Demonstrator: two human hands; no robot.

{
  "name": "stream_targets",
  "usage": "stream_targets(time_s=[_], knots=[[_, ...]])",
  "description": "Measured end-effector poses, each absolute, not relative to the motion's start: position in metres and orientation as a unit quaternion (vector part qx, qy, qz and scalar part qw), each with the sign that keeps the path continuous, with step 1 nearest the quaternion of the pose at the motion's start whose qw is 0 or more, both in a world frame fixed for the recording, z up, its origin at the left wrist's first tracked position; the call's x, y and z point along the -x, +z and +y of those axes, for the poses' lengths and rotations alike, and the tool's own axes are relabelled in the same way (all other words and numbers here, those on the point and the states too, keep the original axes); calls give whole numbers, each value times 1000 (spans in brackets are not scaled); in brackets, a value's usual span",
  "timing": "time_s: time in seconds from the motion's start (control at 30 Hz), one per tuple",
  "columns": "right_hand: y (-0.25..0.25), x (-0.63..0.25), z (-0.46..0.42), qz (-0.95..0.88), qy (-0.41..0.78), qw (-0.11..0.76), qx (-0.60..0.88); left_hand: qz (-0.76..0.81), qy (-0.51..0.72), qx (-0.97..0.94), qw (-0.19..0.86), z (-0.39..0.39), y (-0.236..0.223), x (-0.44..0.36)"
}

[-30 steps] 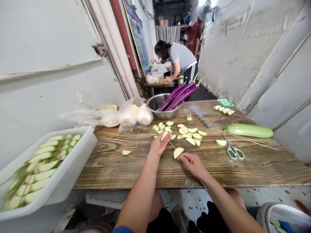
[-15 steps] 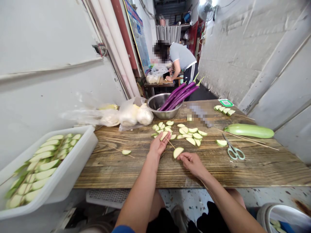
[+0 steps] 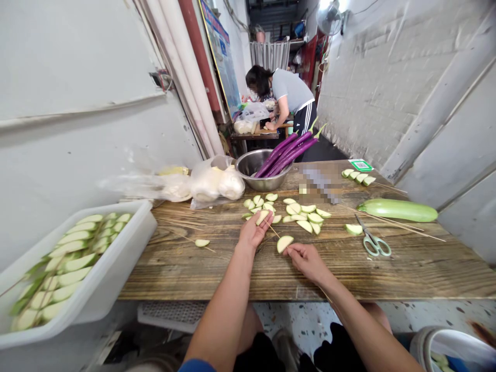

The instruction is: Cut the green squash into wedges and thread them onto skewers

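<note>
My right hand (image 3: pixel 308 261) pinches a thin bamboo skewer that carries one pale green squash slice (image 3: pixel 284 243) just above the wooden table (image 3: pixel 217 266). My left hand (image 3: pixel 254 231) reaches forward and pinches another squash slice (image 3: pixel 262 216) at the near edge of a scattered pile of slices (image 3: pixel 306 214). The skewer's point runs between the two hands.
A white tub (image 3: pixel 112 274) of skewered slices sits at the left. A steel bowl (image 3: pixel 256 168) of purple eggplants, plastic bags (image 3: pixel 211 183), a whole green squash (image 3: pixel 399 210), scissors (image 3: pixel 372 242) and loose skewers lie on the table. Another person works at a far table.
</note>
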State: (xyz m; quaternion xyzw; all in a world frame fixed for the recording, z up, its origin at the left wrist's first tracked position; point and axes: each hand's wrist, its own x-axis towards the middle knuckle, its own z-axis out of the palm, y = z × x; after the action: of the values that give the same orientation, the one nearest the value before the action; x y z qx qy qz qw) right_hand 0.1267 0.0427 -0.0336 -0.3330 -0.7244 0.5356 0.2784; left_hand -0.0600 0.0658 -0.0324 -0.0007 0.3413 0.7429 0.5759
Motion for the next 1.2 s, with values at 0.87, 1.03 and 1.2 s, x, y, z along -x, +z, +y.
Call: stream_targets(time_s=[0.87,1.03,1.2], knots=[[-36,-126,46,-729,531,278,330,369,726,-28,579,65,-34,58],[-37,-125,47,-730,531,279,329,371,723,-30,582,65,-32,56],[-37,-125,47,-728,530,282,332,375,717,-15,588,64,-30,54]])
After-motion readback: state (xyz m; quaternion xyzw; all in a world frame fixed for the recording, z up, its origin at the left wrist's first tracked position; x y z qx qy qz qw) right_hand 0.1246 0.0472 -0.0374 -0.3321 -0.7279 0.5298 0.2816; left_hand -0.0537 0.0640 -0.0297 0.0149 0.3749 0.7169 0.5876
